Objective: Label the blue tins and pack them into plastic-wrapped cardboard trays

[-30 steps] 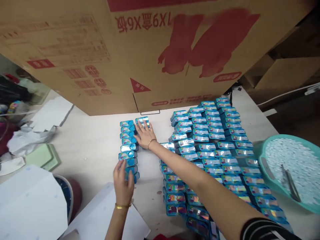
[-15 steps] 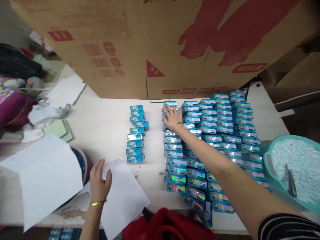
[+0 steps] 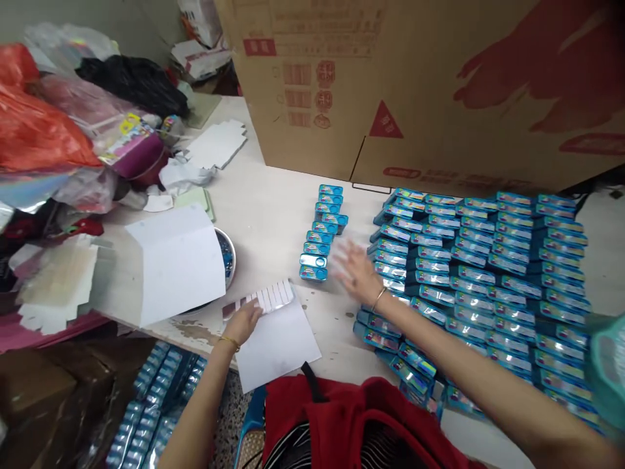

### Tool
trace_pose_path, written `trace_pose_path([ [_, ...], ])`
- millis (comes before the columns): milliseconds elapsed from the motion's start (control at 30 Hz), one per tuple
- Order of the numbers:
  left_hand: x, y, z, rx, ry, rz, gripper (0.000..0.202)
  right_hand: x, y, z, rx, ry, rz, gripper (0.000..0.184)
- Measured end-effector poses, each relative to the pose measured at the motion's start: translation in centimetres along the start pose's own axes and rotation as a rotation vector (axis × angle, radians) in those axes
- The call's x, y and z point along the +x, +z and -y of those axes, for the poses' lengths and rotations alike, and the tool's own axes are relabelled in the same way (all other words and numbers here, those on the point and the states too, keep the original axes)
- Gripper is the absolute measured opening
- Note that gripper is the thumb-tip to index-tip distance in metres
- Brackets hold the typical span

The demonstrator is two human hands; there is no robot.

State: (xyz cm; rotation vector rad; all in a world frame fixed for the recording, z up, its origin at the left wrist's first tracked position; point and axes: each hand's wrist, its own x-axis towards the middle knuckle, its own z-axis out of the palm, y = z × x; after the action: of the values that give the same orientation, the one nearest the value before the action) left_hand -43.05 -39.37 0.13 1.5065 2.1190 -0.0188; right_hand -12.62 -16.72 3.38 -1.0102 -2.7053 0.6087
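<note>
My left hand [image 3: 245,320] is closed at the edge of a sheet with a row of pale strips [image 3: 277,296], which looks like a label sheet. Beneath it lies a white paper [image 3: 278,348]. My right hand [image 3: 359,273], smeared by motion, is raised with its fingers apart and holds nothing. It hovers between a short column of small blue boxes [image 3: 318,249] and the larger block of rows of similar blue boxes [image 3: 471,260]. The boxes stand close together; a few at the near left of the block lean askew.
A large cardboard box [image 3: 322,143] stands along the back of the table. At left, a folded white sheet [image 3: 183,267] partly covers a round tub [image 3: 231,260]. Plastic bags [image 3: 39,117] crowd the far left. A teal basin [image 3: 608,365] stands at right. More blue boxes [image 3: 151,397] sit below the table.
My view has turned left. My right hand has lifted off the block's left column and come nearer me. My left hand, open before, has closed on the striped sheet.
</note>
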Motion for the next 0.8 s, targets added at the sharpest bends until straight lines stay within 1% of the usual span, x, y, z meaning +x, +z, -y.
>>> trace_pose_path([
  [67,-0.9,0.7,0.9,0.018,-0.099,-0.085,0.036,-1.9,2.3,5.1,0.129,-0.159,0.085,0.038],
  [133,-1.6,1.0,1.7,0.027,-0.203,-0.168,0.046,-3.2,4.4,9.1,0.209,-0.217,0.139,0.033],
  [167,-2.0,1.0,2.0,0.017,-0.227,-0.189,0.046,-3.5,5.3,10.7,0.227,-0.228,0.165,0.034],
  [200,-2.3,1.0,2.1,-0.001,-0.227,-0.194,0.042,-3.6,5.9,11.9,0.232,-0.235,0.186,0.035],
  [233,-2.7,0.9,2.1,-0.027,-0.205,-0.186,0.034,-3.5,6.4,13.0,0.226,-0.243,0.2,0.038],
  [300,-3.5,0.4,1.7,-0.086,-0.114,-0.152,0.019,-2.7,6.7,14.7,0.187,-0.265,0.2,0.042],
  [400,-5.0,-1.5,0.1,-0.169,0.034,-0.119,0.025,-1.3,5.8,16.7,0.106,-0.268,0.141,0.047],
  [467,-6.2,-3.7,-1.1,-0.231,0.13,-0.112,0.028,-0.6,4.5,17.9,0.074,-0.25,0.14,0.039],
  [533,-7.2,-6.1,-2.3,-0.278,0.229,-0.137,0.029,-0.3,2.8,19.0,0.072,-0.232,0.176,0.028],
  [600,-8.0,-8.2,-3.6,-0.234,0.308,-0.24,0.026,-0.3,1.2,19.9,0.09,-0.21,0.188,0.028],
  [667,-8.5,-9.7,-4.8,-0.088,0.357,-0.392,0.025,-0.3,-0.3,20.4,0.114,-0.191,0.164,0.027],
  [733,-8.6,-10.4,-5.9,0.055,0.405,-0.513,0.025,-0.3,-1.4,20.5,0.123,-0.17,0.144,0.025],
  [800,-8.4,-10.3,-6.9,0.131,0.45,-0.569,0.027,-0.2,-2.1,20.2,0.116,-0.133,0.147,0.025],
])
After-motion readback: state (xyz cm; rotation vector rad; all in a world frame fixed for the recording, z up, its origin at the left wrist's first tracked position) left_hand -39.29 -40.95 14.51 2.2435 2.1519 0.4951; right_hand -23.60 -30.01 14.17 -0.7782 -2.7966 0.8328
